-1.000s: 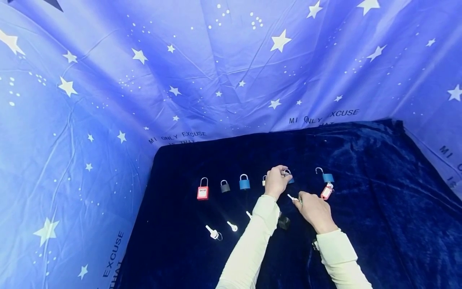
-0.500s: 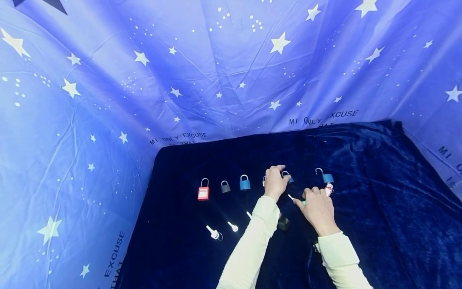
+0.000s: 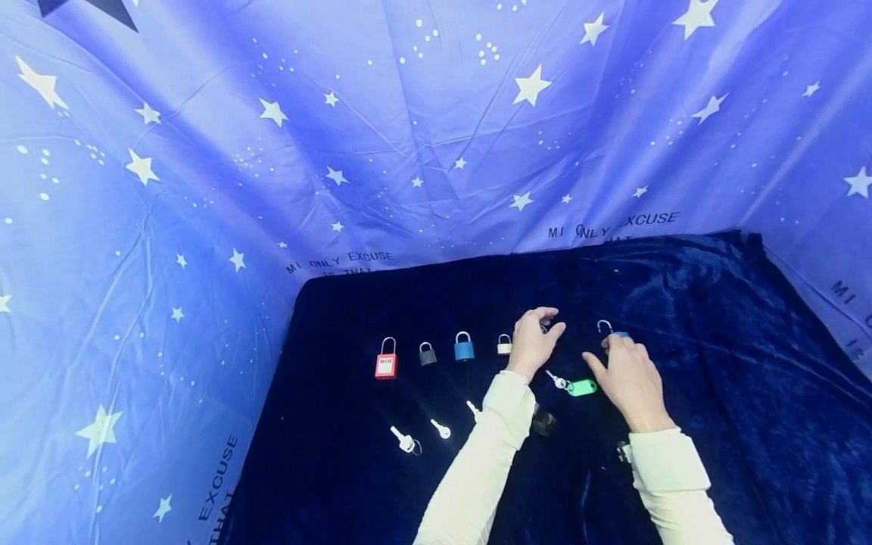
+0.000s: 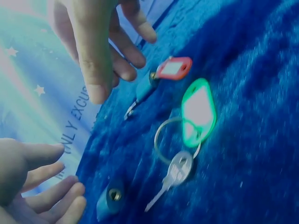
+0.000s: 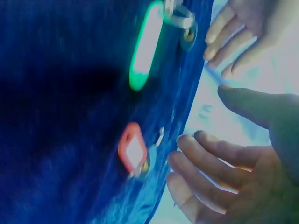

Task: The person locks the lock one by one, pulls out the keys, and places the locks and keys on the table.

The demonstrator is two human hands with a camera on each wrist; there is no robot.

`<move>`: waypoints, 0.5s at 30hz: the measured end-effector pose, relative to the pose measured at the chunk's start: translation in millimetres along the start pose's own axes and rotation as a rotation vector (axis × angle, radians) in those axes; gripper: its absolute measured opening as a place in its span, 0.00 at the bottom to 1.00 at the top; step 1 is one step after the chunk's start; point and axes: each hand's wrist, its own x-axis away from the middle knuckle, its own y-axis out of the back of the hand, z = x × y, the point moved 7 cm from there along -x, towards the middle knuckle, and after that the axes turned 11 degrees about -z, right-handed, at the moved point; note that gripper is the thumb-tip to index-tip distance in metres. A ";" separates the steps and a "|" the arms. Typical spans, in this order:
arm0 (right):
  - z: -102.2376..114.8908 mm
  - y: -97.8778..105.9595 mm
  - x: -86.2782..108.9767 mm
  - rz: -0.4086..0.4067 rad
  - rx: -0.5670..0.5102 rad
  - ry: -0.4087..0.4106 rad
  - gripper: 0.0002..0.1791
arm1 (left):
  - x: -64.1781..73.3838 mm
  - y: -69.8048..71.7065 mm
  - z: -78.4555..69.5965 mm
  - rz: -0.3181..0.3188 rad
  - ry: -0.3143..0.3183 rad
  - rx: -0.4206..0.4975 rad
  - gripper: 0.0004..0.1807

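Note:
My left hand (image 3: 534, 341) hovers with loose fingers over a blue padlock (image 4: 111, 198), mostly hidden by the hand in the head view. Its fingertips appear apart from the lock in the left wrist view. My right hand (image 3: 632, 378), fingers spread and holding nothing, hangs over an unlocked blue padlock (image 3: 621, 334). A key with a red tag (image 5: 133, 148) sits in that lock; the hand covers the tag in the head view. Between the hands, a silver key (image 3: 557, 381) on a ring with a green tag (image 3: 582, 387) lies on the cloth.
Left of my hands stand a red padlock (image 3: 385, 365), a grey padlock (image 3: 427, 355), a blue padlock (image 3: 464, 350) and a small brass padlock (image 3: 504, 347) in a row. Nearer lie loose keys (image 3: 440, 429) and a dark object (image 3: 543, 421), partly behind my left sleeve. Dark blue cloth (image 3: 327, 469) covers the surface.
My right hand has let go of the green-tagged key and moved right, over the red-tagged padlock. My left hand stays near its padlock and now covers more of it.

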 end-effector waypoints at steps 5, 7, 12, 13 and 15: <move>-24.4 -0.6 -12.2 0.046 0.041 -0.045 0.26 | 4.9 -15.9 -2.6 0.044 0.047 0.118 0.13; -33.1 -3.1 -15.2 0.079 0.053 -0.060 0.27 | 7.5 -23.0 -2.6 0.071 0.065 0.130 0.13; -47.1 -10.5 -18.5 0.150 0.063 -0.068 0.27 | 16.1 -41.8 -1.7 0.170 0.105 0.142 0.13; -48.7 -11.9 -18.9 0.161 0.063 -0.073 0.27 | 18.0 -45.2 -1.6 0.193 0.109 0.136 0.13; -51.1 -14.1 -19.8 0.178 0.062 -0.087 0.27 | 21.9 -50.4 -1.9 0.228 0.119 0.137 0.14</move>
